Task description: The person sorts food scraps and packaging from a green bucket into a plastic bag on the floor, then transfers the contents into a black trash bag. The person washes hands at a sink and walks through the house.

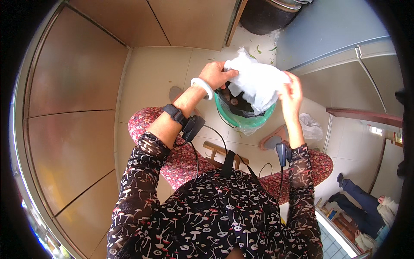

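Both hands hold a white plastic bag [255, 77] above a green bucket [241, 121]. My left hand [216, 75] pinches the bag's left edge, with the thumb on top. At the bag's right edge, my right hand [292, 92] grips it and looks slightly blurred. Clear plastic film lines the bucket and hangs over its rim. Inside lies a black plastic bag [242, 105] with small brown round things [234, 101] by it, partly hidden under the white bag. What the white bag contains, if anything, cannot be seen.
A small wooden stool [215, 149] stands between my knees. Another white plastic bag [310, 126] lies on the floor at right. Brown cabinets [77, 61] line the left and far side. A dark vat [268, 16] stands beyond green scraps [258, 49]. A seated person [359, 200] is at lower right.
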Action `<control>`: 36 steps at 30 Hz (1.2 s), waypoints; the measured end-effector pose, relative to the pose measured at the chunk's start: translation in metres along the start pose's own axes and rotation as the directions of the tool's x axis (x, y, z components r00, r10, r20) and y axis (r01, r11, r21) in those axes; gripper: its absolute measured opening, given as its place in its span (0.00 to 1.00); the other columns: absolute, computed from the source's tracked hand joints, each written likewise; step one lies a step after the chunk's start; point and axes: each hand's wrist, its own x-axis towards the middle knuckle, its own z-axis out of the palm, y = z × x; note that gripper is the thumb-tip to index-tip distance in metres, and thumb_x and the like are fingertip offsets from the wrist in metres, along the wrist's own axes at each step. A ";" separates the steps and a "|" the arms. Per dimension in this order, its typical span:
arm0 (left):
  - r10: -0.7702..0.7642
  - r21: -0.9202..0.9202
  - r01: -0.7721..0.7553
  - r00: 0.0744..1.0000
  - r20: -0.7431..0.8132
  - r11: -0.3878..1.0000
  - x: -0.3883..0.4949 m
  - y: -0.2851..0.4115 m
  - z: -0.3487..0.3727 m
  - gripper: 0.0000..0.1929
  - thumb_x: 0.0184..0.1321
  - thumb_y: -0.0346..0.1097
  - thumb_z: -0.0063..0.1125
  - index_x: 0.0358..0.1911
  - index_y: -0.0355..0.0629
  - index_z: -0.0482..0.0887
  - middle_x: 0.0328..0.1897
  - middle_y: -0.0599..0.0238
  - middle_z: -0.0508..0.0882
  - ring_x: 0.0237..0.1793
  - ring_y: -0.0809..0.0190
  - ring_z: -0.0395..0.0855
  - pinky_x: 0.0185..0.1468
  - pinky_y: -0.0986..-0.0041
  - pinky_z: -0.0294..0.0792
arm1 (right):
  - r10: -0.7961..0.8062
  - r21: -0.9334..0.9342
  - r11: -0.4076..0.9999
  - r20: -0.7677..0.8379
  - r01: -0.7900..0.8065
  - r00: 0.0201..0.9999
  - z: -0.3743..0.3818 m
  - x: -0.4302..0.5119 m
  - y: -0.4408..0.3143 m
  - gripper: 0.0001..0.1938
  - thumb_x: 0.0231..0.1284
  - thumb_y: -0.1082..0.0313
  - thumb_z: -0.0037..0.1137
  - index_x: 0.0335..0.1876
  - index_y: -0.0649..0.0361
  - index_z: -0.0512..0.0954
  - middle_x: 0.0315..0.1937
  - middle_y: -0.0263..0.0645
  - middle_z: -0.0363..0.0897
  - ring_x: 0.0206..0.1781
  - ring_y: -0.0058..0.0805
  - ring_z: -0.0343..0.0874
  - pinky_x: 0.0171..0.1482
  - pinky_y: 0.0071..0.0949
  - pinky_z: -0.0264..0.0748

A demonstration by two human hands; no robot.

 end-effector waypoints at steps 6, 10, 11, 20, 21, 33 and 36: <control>0.095 -0.200 -0.042 0.959 0.265 0.979 -0.002 0.004 0.007 0.19 0.65 0.46 0.64 0.50 0.38 0.86 0.31 0.63 0.87 0.19 0.69 0.79 0.29 0.74 0.73 | 0.239 -0.225 0.962 0.441 -0.151 0.865 0.035 0.024 0.007 0.22 0.59 0.80 0.60 0.61 0.63 0.74 0.40 0.37 0.84 0.31 0.20 0.82 0.32 0.22 0.80; -0.008 -0.268 0.045 0.990 0.137 0.962 0.001 0.009 -0.006 0.26 0.69 0.50 0.59 0.63 0.41 0.78 0.46 0.63 0.87 0.21 0.72 0.76 0.27 0.79 0.66 | 0.260 -0.096 0.962 0.042 -0.255 0.965 0.004 0.113 0.007 0.11 0.69 0.73 0.57 0.54 0.62 0.76 0.37 0.34 0.83 0.34 0.19 0.83 0.36 0.21 0.82; -0.011 -0.271 0.034 0.996 0.086 0.962 0.001 0.010 -0.009 0.26 0.70 0.51 0.58 0.63 0.41 0.78 0.45 0.62 0.87 0.21 0.72 0.76 0.26 0.80 0.65 | 0.239 0.206 0.940 0.167 -0.270 0.957 -0.010 0.129 0.002 0.19 0.71 0.71 0.57 0.64 0.62 0.70 0.44 0.37 0.82 0.44 0.26 0.85 0.47 0.27 0.85; 0.065 -0.165 -0.039 0.985 0.158 0.986 0.000 0.001 -0.004 0.21 0.67 0.43 0.62 0.57 0.38 0.82 0.44 0.56 0.88 0.26 0.65 0.85 0.39 0.71 0.77 | 0.315 -0.052 0.948 -0.003 -0.315 0.949 -0.098 0.089 0.069 0.17 0.73 0.66 0.55 0.64 0.59 0.74 0.45 0.37 0.85 0.39 0.23 0.85 0.36 0.22 0.82; 0.055 -0.140 -0.032 0.985 0.162 0.990 0.001 -0.001 -0.004 0.20 0.67 0.42 0.62 0.57 0.38 0.83 0.44 0.56 0.88 0.26 0.66 0.84 0.38 0.71 0.77 | 0.382 -0.136 0.916 0.000 -0.378 0.924 -0.101 0.056 0.090 0.11 0.74 0.67 0.54 0.57 0.56 0.80 0.42 0.33 0.85 0.35 0.18 0.83 0.31 0.19 0.79; -0.061 -0.083 0.089 0.952 0.298 0.993 -0.012 0.015 0.022 0.18 0.69 0.38 0.60 0.58 0.36 0.82 0.40 0.63 0.86 0.26 0.71 0.78 0.35 0.77 0.73 | 0.529 -0.445 0.606 -0.393 -0.659 0.752 -0.186 -0.116 0.261 0.27 0.70 0.46 0.55 0.59 0.65 0.77 0.50 0.48 0.84 0.43 0.41 0.87 0.47 0.37 0.82; -0.172 -0.042 0.192 0.942 0.290 0.980 -0.006 0.018 0.032 0.18 0.69 0.38 0.61 0.58 0.36 0.82 0.41 0.64 0.86 0.28 0.71 0.79 0.36 0.77 0.74 | 0.191 -0.870 0.295 -0.352 -0.396 0.916 -0.254 -0.123 0.283 0.23 0.67 0.52 0.58 0.57 0.64 0.79 0.51 0.51 0.84 0.46 0.54 0.85 0.52 0.46 0.80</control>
